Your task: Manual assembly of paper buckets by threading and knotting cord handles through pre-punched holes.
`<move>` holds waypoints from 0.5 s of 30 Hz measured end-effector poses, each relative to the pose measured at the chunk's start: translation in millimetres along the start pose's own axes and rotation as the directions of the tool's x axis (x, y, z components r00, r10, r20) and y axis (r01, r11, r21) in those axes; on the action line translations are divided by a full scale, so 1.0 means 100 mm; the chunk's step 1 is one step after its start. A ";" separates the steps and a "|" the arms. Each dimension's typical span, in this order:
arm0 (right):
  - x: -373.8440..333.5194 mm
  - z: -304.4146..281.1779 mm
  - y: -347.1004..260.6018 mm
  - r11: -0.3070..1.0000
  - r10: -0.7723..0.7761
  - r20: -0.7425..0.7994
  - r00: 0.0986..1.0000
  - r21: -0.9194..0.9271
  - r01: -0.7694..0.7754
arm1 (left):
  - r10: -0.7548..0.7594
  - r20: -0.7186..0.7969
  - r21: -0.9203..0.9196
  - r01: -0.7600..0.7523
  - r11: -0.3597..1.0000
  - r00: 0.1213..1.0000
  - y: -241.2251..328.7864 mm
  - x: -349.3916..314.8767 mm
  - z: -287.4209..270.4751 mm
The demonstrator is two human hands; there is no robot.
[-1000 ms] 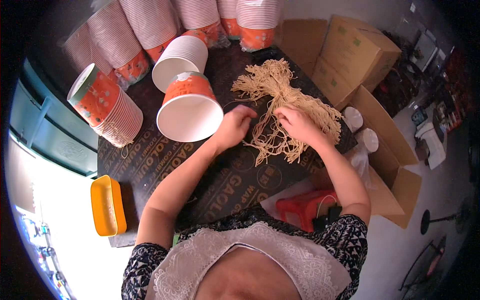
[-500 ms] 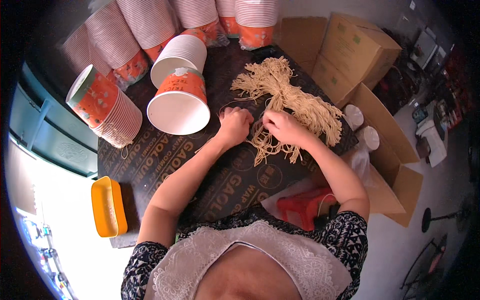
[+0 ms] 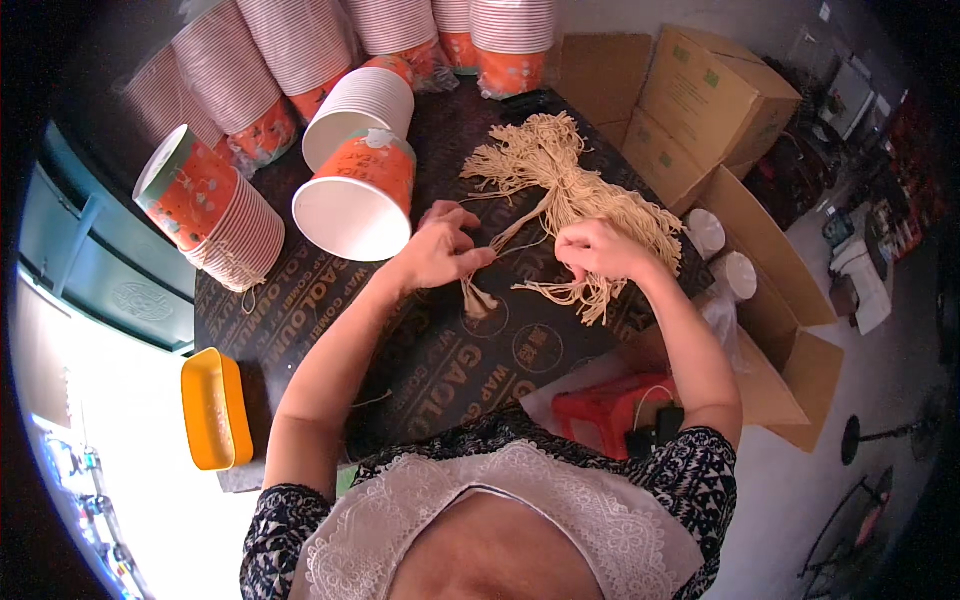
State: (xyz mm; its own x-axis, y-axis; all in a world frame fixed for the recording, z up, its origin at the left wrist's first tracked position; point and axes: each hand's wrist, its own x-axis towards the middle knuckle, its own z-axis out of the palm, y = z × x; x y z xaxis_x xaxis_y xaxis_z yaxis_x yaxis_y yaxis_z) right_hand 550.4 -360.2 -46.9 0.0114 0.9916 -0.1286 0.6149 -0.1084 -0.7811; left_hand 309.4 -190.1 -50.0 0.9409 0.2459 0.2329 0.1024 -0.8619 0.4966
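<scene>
A large tied bundle of beige cords [image 3: 625, 215] spreads over the right side of the dark table. My left hand [image 3: 438, 250] is closed on a few strands pulled out from the bundle, and their looped ends [image 3: 480, 302] hang below its thumb. With fingers curled, my right hand [image 3: 603, 250] grips cords at the bundle's near side. An orange paper bucket [image 3: 385, 165] lies just beyond my left hand, its white mouth toward me. Behind it lies a stack of white-rimmed buckets [image 3: 372, 105]. Another tilted stack [image 3: 215, 210] at the left has cords around its rims.
Plastic-wrapped bucket stacks [image 3: 300, 50] line the table's far edge. A yellow tray [image 3: 217, 410] sits at the near left. Cardboard boxes [image 3: 710, 95], one with open flaps, stand at the right, with a red stool [image 3: 605, 415] below the near edge. The printed tabletop [image 3: 440, 350] shows before me.
My hands have moved apart, the left toward the bucket and the right over the bundle. Strands now stretch from the bundle to my left hand. The near bucket has shifted slightly.
</scene>
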 end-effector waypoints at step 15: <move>0.09 0.55 -0.23 0.837 -0.435 -0.151 0.887 -0.430 0.338 | 0.068 -0.020 -0.218 -0.071 0.973 0.997 0.50 -0.29 0.09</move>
State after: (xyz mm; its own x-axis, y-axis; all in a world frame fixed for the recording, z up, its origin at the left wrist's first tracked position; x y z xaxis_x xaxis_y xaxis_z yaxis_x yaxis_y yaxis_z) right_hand 493.3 -352.9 -63.9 -0.1389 0.9378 0.3181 0.8578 0.2744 -0.4347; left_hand 290.0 -245.0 -39.7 0.9390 0.1952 0.2830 -0.0377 -0.7598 0.6490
